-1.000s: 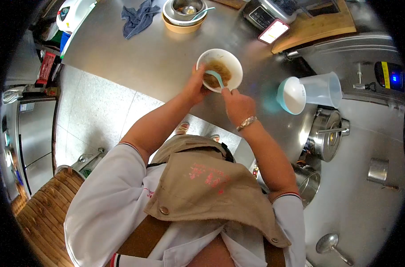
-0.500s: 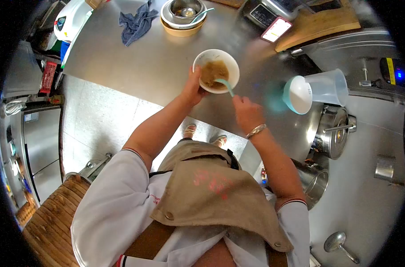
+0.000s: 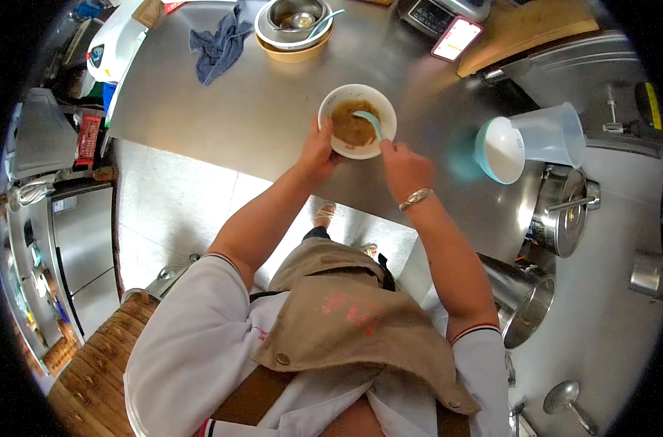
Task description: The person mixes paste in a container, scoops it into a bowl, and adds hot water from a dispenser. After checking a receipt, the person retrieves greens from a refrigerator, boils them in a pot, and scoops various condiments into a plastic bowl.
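Observation:
A white bowl (image 3: 385, 104) with brown paste (image 3: 351, 133) in it is over the steel table. My left hand (image 3: 319, 151) grips the bowl by its left side, thumb near the rim and fingers partly hidden beneath. In my right hand (image 3: 406, 171) is a pale teal spoon (image 3: 376, 125), its handle pinched in closed fingers. The spoon's head dips into the paste near the middle of the bowl.
On the steel table (image 3: 273, 124) lie a dark blue cloth (image 3: 218, 47), stacked bowls (image 3: 295, 52) and a lit phone (image 3: 457, 38). At the right are a teal-and-white bowl (image 3: 502, 151), a clear plastic jug (image 3: 557, 137) and a lidded steel pot (image 3: 565, 211).
The spoon's head has moved up towards the middle of the bowl, and its handle stands steeper. Both hands keep their hold. The whole view has shifted slightly.

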A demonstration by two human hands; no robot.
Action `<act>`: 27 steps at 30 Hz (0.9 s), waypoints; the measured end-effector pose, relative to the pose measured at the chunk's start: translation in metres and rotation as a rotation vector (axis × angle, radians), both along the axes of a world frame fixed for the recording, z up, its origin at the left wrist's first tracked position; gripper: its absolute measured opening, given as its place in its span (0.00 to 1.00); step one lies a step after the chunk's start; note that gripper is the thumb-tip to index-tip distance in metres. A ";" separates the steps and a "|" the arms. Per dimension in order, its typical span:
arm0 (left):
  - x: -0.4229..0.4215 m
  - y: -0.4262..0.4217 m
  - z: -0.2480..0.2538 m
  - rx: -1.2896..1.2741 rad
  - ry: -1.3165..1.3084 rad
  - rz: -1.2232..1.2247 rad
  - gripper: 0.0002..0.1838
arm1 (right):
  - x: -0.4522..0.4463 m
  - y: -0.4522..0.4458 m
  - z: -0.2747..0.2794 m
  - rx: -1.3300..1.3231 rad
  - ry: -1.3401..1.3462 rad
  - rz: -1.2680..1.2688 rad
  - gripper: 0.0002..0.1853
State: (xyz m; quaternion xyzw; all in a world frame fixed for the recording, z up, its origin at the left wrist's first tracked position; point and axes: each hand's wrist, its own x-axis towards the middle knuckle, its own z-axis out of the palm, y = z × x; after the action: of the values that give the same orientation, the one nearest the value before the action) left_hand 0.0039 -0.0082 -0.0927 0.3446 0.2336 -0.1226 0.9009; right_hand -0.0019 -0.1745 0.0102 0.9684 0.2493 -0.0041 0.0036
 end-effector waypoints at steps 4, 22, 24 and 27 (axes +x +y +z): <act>-0.001 0.002 0.002 0.019 0.002 -0.016 0.22 | -0.011 0.003 -0.014 0.030 0.049 0.065 0.06; 0.000 0.010 -0.021 0.442 -0.227 -0.203 0.27 | -0.009 -0.012 -0.051 0.172 0.016 0.055 0.08; 0.003 0.010 -0.021 0.531 -0.431 -0.292 0.30 | -0.020 -0.018 -0.049 0.369 -0.216 0.123 0.06; 0.012 0.045 -0.046 -0.057 -0.207 -0.265 0.33 | -0.056 -0.030 -0.032 0.413 -0.221 -0.041 0.09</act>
State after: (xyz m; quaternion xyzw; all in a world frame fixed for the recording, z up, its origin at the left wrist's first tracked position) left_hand 0.0156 0.0371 -0.1383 0.3573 0.0886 -0.2106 0.9056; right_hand -0.0579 -0.2048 -0.0215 0.9481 0.2232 0.1528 -0.1674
